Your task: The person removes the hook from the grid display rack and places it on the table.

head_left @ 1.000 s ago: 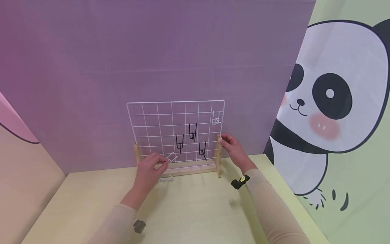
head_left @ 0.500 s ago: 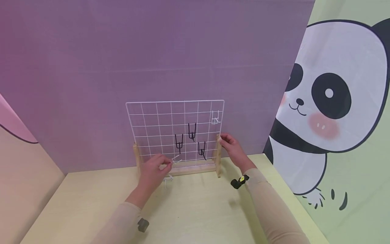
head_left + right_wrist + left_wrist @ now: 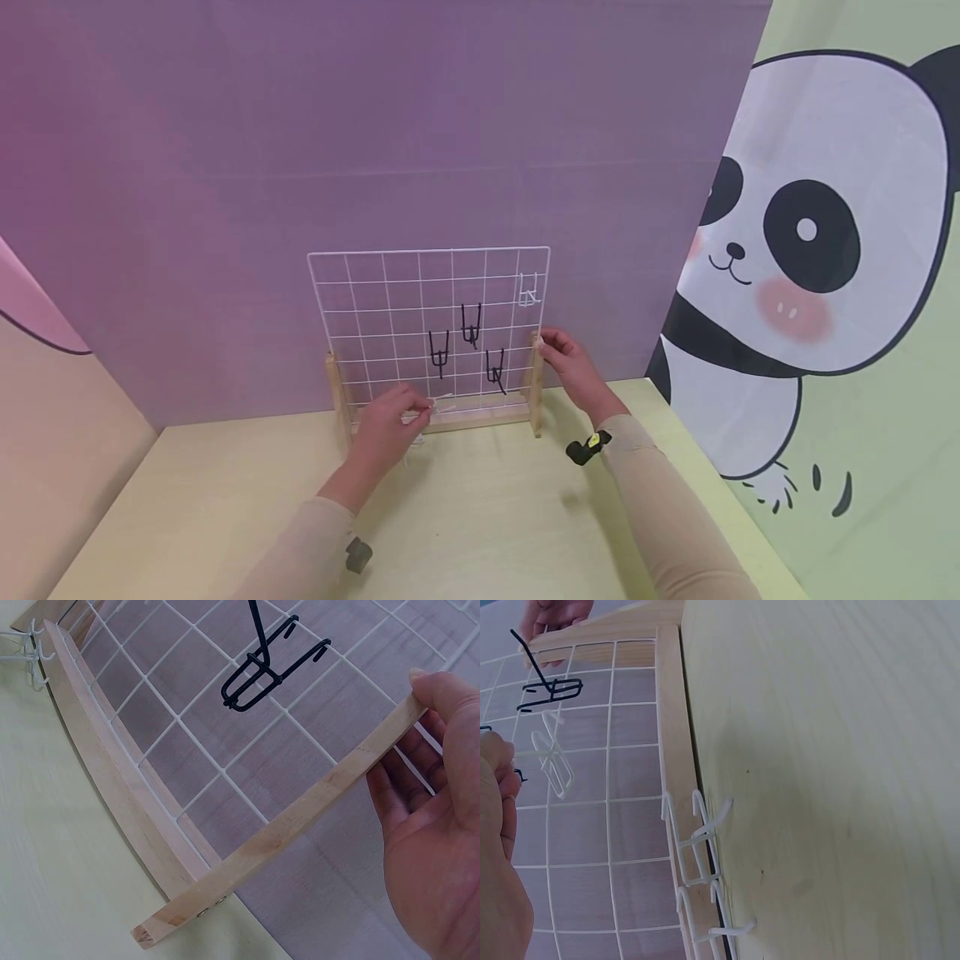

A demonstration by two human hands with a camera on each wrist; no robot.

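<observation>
My left hand (image 3: 386, 425) pinches a white wire hook (image 3: 553, 761) by its end, between thumb and fingertips. Its two prongs point right, in front of the lower part of a white wire grid panel (image 3: 405, 322). My right hand (image 3: 572, 367) grips the top of the wooden right post (image 3: 285, 821) of the panel's stand, thumb in front and fingers behind. Three black hooks (image 3: 438, 357) hang on the grid's middle and lower right. Another white hook (image 3: 528, 292) hangs near its upper right corner.
Two more white hooks (image 3: 697, 840) lie against the wooden base bar (image 3: 676, 727), partly hidden behind my left hand in the head view. The stand rests on a pale wooden table (image 3: 480, 508) before a purple backdrop (image 3: 420, 125). A panda mural (image 3: 885, 250) covers the right wall.
My left hand has moved right and slightly down along the grid's lower edge, carrying the white hook, which has turned to point rightward. My right hand stays on the post.
</observation>
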